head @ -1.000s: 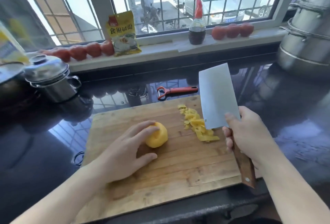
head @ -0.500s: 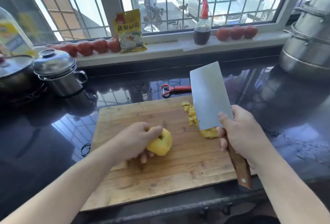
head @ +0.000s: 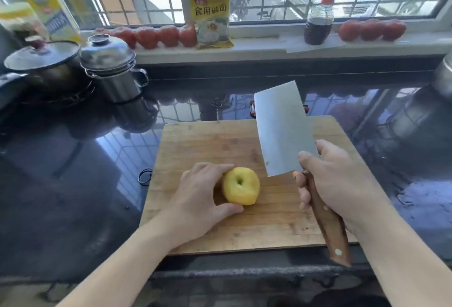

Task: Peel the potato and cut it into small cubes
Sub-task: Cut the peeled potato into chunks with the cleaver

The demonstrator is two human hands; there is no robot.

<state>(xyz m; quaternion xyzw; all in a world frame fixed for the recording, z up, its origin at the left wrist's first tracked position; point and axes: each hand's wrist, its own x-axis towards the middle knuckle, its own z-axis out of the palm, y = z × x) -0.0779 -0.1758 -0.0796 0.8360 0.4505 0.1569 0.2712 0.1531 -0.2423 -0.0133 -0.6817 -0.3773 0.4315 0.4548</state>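
Observation:
A peeled yellow potato (head: pixel 241 186) lies on the wooden cutting board (head: pixel 210 140), near its front middle. My left hand (head: pixel 198 196) holds it from the left, fingers over its top and thumb against its near side. My right hand (head: pixel 337 182) grips the wooden handle of a cleaver (head: pixel 281 128). Its wide steel blade is raised above the board, just right of the potato and apart from it. The blade hides the heap of peels and most of the red peeler (head: pixel 252 109) behind the board.
Dark glossy counter (head: pixel 73 172) surrounds the board. A steel lidded pot (head: pixel 112 71) and a black pan with lid (head: pixel 41 67) stand at the back left. Tomatoes (head: pixel 151 36), a yellow packet (head: pixel 211 16) and a sauce bottle (head: pixel 319 20) line the sill. A black ring (head: pixel 144 177) lies left of the board.
The potato has been turned so a dimpled side faces up, and my left hand has shifted its hold. The cleaver has come left over the peels, closer to the potato.

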